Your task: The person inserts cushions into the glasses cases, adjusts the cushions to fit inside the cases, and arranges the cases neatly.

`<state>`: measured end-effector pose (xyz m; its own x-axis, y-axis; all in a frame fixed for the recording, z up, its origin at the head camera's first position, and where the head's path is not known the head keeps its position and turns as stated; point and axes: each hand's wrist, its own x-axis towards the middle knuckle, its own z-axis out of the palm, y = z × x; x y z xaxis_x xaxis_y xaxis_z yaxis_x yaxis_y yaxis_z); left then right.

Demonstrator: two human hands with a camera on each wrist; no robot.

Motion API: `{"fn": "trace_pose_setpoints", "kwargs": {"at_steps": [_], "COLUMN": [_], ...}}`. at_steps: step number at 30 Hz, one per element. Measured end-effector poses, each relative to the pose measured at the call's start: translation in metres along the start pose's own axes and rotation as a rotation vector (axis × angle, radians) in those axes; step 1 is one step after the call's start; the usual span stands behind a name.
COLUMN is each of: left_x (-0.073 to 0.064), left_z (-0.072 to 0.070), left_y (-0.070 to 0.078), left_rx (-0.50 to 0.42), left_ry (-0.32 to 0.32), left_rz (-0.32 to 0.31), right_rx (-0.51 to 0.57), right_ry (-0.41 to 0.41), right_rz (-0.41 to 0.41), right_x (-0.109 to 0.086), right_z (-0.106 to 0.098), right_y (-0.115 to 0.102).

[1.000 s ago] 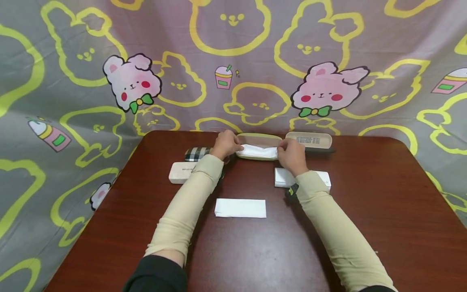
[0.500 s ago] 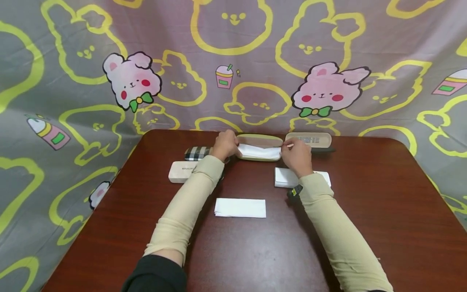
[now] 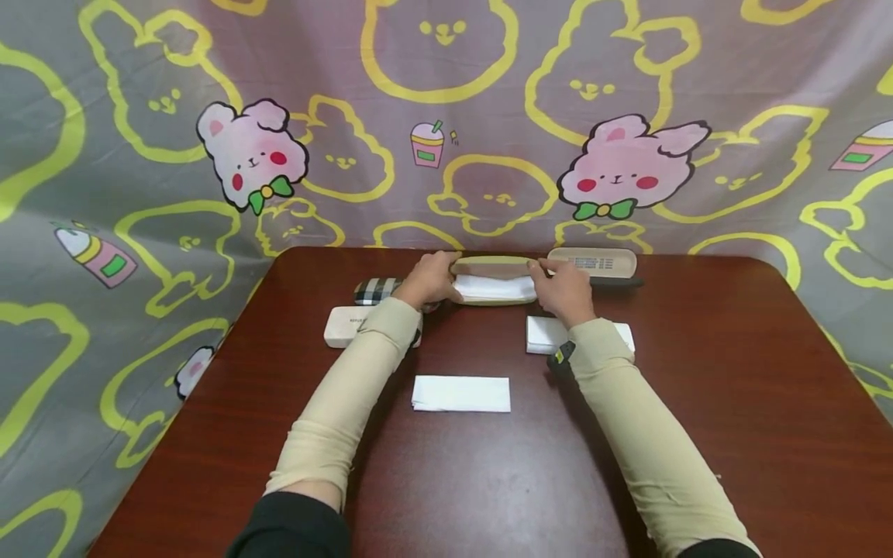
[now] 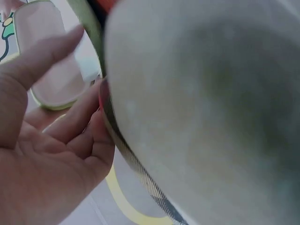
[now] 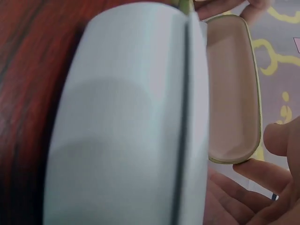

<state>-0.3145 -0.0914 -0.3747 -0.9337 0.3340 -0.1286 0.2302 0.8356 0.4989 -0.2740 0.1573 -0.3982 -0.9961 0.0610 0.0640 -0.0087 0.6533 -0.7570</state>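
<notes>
A glasses case (image 3: 494, 263) with a yellow-green rim and pinkish lining stands open at the back of the table. A folded white cloth (image 3: 495, 287) lies in its lower half. My left hand (image 3: 429, 280) is at the case's left end, thumb low by the base and fingers up toward the lid. In the left wrist view its thumb is extended over the lining. At the right end is my right hand (image 3: 565, 291); the right wrist view shows its index finger (image 5: 262, 173) touching the lid's corner (image 5: 234, 93), thumb slightly apart from it.
A cream case (image 3: 342, 326) and a checked case (image 3: 377, 291) lie to the left. Behind the right hand is another open case (image 3: 600, 263) with a printed lining. A white case (image 3: 544, 335) sits under the right wrist, and a folded white cloth (image 3: 460, 394) lies nearer on the table (image 3: 481, 488).
The right hand's fingers have let go of the white cloth and moved up to the lid's right end. My left hand has spread from the cloth to the case's left end.
</notes>
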Motion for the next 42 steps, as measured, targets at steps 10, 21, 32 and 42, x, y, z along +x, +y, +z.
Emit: {"fn": "trace_pose_setpoints", "kwargs": {"at_steps": [10,21,32,42], "left_x": [-0.0032,-0.0081,-0.0091,-0.0096], "left_z": [-0.0011,-0.0032,-0.0053,-0.0031], "left_y": [0.0012,0.0022,0.0009,-0.0013], "left_rx": [-0.190,-0.307,-0.281,-0.272], "left_ry": [0.056,0.171,0.123,0.135], "left_rz": [-0.043,-0.157,-0.142,-0.140], "right_rx": [0.058,0.135,0.159,0.147], "right_ry": [0.106,0.047,-0.023,-0.033], "right_rz": [0.053,0.105,0.067,0.057], "right_x": [0.0034,0.0074,0.0053,0.0016], "right_z": [0.0076,0.0084,0.0043,0.0019], "right_y": [-0.0021,-0.0020,0.0025,0.0019]}}
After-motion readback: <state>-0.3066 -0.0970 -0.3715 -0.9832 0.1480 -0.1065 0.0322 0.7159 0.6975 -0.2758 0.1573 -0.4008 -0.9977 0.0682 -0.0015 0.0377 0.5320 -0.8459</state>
